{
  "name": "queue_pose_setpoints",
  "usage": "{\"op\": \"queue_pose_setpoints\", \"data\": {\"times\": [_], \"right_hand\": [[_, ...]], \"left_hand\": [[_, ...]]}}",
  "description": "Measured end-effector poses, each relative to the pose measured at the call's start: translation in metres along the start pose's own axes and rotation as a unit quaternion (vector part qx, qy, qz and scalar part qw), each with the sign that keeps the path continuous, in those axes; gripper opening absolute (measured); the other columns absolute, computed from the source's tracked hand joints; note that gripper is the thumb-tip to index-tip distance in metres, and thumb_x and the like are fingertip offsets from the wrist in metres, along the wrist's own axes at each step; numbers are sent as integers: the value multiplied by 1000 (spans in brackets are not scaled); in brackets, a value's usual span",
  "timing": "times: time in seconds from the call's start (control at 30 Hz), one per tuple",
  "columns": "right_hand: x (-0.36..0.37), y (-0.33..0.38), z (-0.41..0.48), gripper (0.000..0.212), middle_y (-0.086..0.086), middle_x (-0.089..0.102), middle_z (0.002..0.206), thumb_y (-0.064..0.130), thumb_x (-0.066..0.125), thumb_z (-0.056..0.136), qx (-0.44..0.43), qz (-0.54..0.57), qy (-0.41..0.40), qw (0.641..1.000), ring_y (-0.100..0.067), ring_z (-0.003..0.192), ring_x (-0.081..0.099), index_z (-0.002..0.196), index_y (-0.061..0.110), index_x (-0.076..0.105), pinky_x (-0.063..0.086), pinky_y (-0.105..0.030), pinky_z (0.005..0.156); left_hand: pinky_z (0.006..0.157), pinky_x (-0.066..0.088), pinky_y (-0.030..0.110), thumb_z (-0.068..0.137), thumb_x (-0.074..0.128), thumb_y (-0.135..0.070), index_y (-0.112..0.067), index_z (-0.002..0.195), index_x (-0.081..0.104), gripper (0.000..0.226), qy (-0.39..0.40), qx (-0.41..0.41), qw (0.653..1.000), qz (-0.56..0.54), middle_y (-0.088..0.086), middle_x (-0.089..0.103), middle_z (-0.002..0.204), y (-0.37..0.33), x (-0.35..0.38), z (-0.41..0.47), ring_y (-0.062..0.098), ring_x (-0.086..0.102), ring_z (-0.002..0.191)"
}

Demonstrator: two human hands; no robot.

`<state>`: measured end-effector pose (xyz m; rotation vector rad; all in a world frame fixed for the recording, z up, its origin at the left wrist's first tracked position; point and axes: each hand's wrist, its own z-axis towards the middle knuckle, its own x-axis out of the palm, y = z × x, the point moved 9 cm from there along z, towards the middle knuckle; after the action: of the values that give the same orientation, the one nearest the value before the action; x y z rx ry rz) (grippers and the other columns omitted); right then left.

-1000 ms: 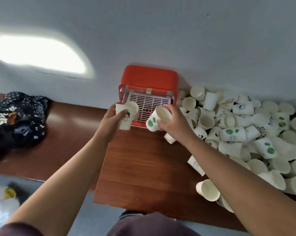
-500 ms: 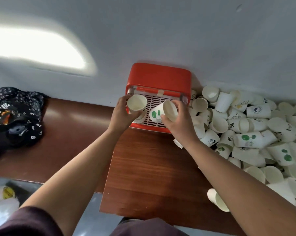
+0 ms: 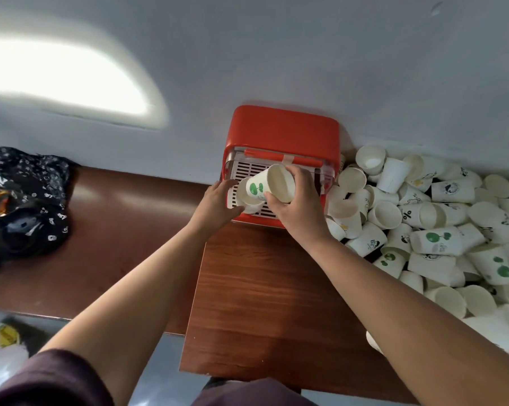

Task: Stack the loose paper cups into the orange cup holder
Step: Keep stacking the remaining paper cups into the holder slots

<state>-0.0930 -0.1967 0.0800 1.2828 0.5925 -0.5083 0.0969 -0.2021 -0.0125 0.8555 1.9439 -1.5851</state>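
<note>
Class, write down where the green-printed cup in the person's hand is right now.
Head view, centre: the right hand holds the green-printed cup tilted over the orange holder, its base against the plain cup in the left hand.

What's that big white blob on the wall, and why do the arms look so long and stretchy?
Head view: the blob is light on the grey wall, blown out to white with soft edges. Head view: the wide-angle lens stretches the arms toward the bottom corners. Head view: the green-tree cup in the right hand and plain cup in the left hand look sharp.
</note>
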Motion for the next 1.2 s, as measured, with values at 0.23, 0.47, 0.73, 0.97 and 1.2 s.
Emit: {"op": "queue_pose_setpoints", "data": {"times": [0.23,0.47,0.73,0.97,1.2], "right_hand": [[44,8,6,76,-2,50,139,30,77,82,-45,-87,96,991,-18,128,47,145,21,36,45,-33,104],[55,-2,13,78,3,52,142,32,77,83,43,-42,69,996,-18,125,54,147,29,33,54,-35,97],[68,-10,0,79,-1,42,151,36,70,89,65,-22,102,992,-19,136,44,152,26,25,43,-33,105],[77,-31,-1,72,-2,52,140,28,80,81,128,-8,100,987,-20,127,50,141,19,41,48,-35,101],[85,-32,7,68,-3,54,139,22,80,81,165,-21,120,979,-22,127,50,140,17,45,37,-24,93]], "left_hand": [[103,47,34,99,54,-26,-23,137,55,38,12,-57,980,-192,-7,64,129,14,1,-10,8,58,117],[108,45,38,103,39,-52,-26,140,52,48,44,-83,948,-304,-9,62,130,17,9,-11,8,57,122],[105,47,33,97,50,-57,-36,145,45,52,46,-53,952,-299,-10,62,131,17,10,-1,6,59,120],[98,48,28,101,51,-41,-36,141,50,40,52,-2,976,-210,-10,60,135,15,9,0,2,59,114],[92,45,27,103,48,-29,-31,142,53,39,17,-52,986,-157,2,62,134,20,2,6,19,60,119]]}}
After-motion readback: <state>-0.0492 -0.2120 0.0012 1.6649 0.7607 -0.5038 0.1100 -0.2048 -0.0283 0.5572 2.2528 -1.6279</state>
